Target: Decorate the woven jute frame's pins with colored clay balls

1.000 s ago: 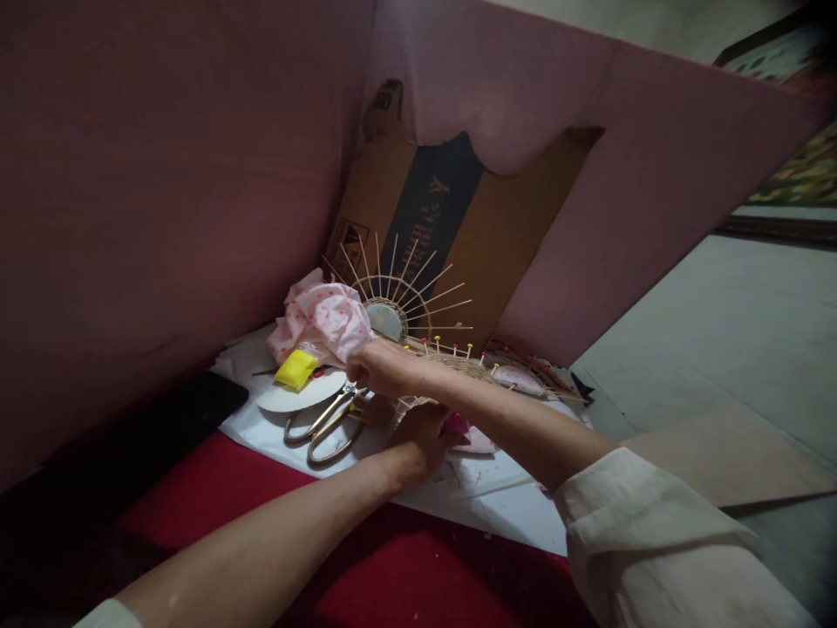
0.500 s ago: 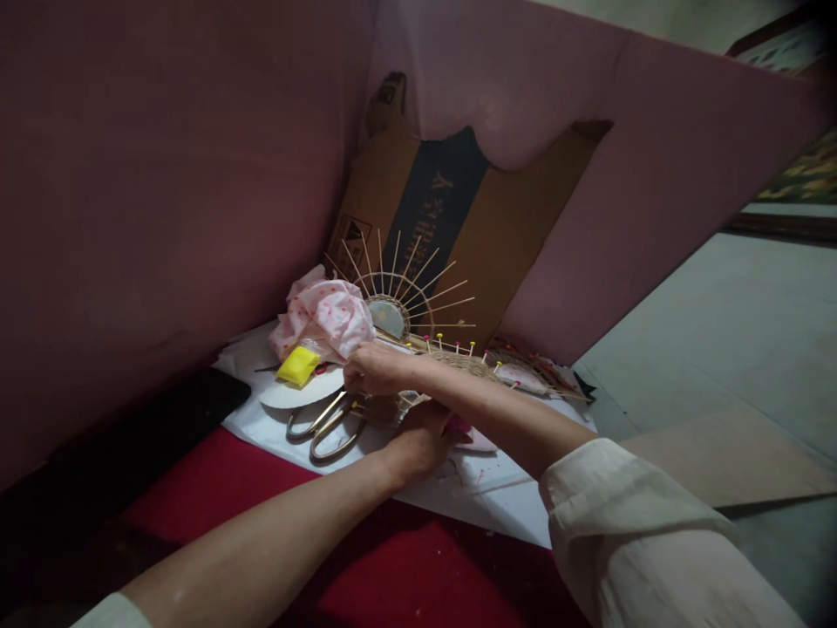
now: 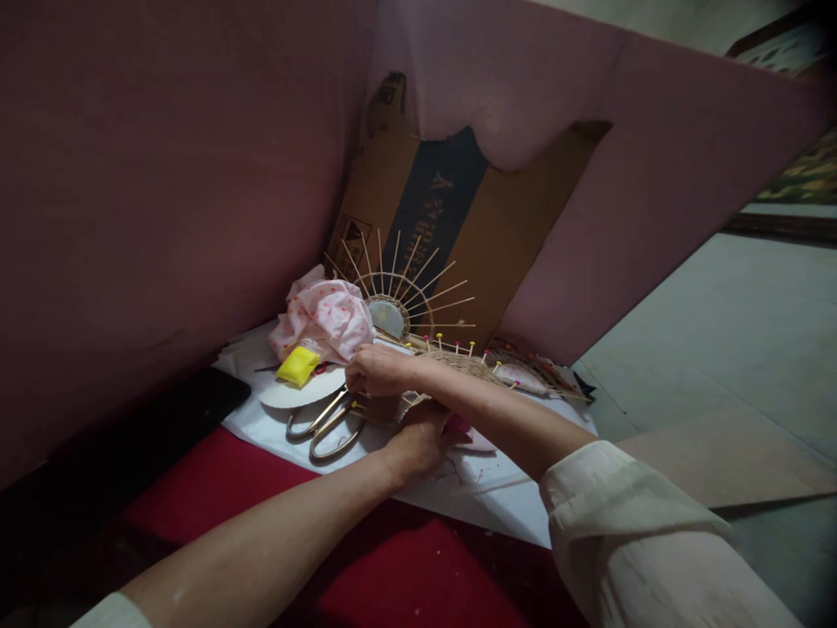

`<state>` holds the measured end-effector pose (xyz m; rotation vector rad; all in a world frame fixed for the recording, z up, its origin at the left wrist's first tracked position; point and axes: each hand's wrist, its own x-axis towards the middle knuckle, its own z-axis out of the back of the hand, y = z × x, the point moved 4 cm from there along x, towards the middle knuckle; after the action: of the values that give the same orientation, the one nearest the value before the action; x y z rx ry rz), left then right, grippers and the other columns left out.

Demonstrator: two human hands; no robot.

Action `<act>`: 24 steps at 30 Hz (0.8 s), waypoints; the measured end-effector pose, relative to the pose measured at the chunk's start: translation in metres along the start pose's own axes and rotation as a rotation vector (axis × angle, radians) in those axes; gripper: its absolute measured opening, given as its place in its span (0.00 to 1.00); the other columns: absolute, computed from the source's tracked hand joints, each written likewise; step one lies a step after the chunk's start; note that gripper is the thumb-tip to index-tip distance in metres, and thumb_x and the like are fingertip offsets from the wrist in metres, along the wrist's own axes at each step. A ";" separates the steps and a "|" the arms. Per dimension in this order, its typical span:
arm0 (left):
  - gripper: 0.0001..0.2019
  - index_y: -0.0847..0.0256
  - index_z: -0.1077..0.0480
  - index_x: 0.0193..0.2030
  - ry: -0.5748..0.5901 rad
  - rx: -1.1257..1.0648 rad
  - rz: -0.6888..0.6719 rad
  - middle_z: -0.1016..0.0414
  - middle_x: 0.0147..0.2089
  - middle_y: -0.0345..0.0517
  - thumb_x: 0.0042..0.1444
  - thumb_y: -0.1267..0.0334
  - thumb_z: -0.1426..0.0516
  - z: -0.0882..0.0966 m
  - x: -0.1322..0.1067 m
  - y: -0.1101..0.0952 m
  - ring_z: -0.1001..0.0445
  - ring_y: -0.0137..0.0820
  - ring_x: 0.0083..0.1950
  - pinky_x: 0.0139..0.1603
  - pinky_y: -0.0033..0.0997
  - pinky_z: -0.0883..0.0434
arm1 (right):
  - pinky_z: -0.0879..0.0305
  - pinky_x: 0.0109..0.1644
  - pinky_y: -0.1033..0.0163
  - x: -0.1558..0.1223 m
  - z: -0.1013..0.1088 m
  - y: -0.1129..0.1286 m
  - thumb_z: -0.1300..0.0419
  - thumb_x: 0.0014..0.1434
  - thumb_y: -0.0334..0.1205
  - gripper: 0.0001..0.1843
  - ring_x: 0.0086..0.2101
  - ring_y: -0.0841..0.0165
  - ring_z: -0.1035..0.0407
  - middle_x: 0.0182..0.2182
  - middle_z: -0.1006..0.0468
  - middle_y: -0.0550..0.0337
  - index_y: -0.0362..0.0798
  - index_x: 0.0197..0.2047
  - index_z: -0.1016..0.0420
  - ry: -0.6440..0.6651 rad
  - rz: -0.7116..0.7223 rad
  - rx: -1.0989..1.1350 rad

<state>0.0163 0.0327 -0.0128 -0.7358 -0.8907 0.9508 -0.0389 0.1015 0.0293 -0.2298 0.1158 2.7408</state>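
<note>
My right hand (image 3: 377, 370) reaches across to the left with its fingers curled, just above the brass scissors (image 3: 327, 420); what the fingers hold, if anything, is hidden. My left hand (image 3: 418, 438) lies lower, pressed on a pink piece (image 3: 458, 427) on the white paper (image 3: 497, 493), its fingers tucked under my right forearm. Behind both hands stands a woven round mirror with radiating sticks (image 3: 392, 305), and a woven piece with coloured-headed pins (image 3: 464, 359) lies under my right forearm.
A crumpled pink dotted cloth (image 3: 323, 316) and a yellow packet (image 3: 297, 366) on a white disc (image 3: 297, 392) lie at the left. A cardboard box (image 3: 451, 227) draped in pink cloth forms the back wall. Red cloth (image 3: 275, 488) covers the near surface. A cardboard sheet (image 3: 732, 458) lies on the floor at the right.
Both hands have shifted slightly left and toward me. My right hand has curled a little tighter over the scissors' pivot.
</note>
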 end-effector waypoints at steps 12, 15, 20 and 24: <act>0.06 0.61 0.30 0.38 0.015 -0.002 -0.022 0.24 0.39 0.47 0.53 0.69 0.44 0.002 0.000 -0.002 0.28 0.38 0.40 0.43 0.37 0.31 | 0.42 0.34 0.68 -0.006 0.005 0.002 0.43 0.50 0.28 0.12 0.32 0.69 0.33 0.31 0.21 0.58 0.46 0.34 0.20 0.008 0.017 0.018; 0.07 0.60 0.30 0.40 0.015 -0.008 -0.043 0.24 0.40 0.46 0.53 0.69 0.44 0.003 0.000 -0.002 0.28 0.38 0.42 0.46 0.38 0.32 | 0.41 0.36 0.68 -0.008 0.006 0.002 0.43 0.50 0.27 0.13 0.34 0.68 0.32 0.32 0.20 0.57 0.45 0.35 0.19 0.014 0.015 0.016; 0.07 0.60 0.30 0.40 0.021 -0.018 -0.050 0.24 0.39 0.47 0.53 0.69 0.45 0.003 0.000 -0.002 0.28 0.38 0.41 0.45 0.37 0.31 | 0.41 0.38 0.67 -0.009 0.006 0.003 0.44 0.51 0.27 0.14 0.36 0.67 0.32 0.34 0.19 0.57 0.46 0.36 0.19 0.022 0.029 0.012; 0.07 0.59 0.31 0.40 0.025 -0.023 -0.051 0.24 0.38 0.45 0.53 0.69 0.45 0.003 0.000 -0.001 0.28 0.37 0.41 0.45 0.38 0.31 | 0.41 0.40 0.66 -0.010 0.006 0.002 0.44 0.51 0.27 0.14 0.37 0.67 0.33 0.33 0.20 0.57 0.47 0.35 0.19 0.012 0.047 0.003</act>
<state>0.0147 0.0329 -0.0103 -0.7397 -0.8959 0.8863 -0.0317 0.0965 0.0369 -0.2455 0.1302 2.7861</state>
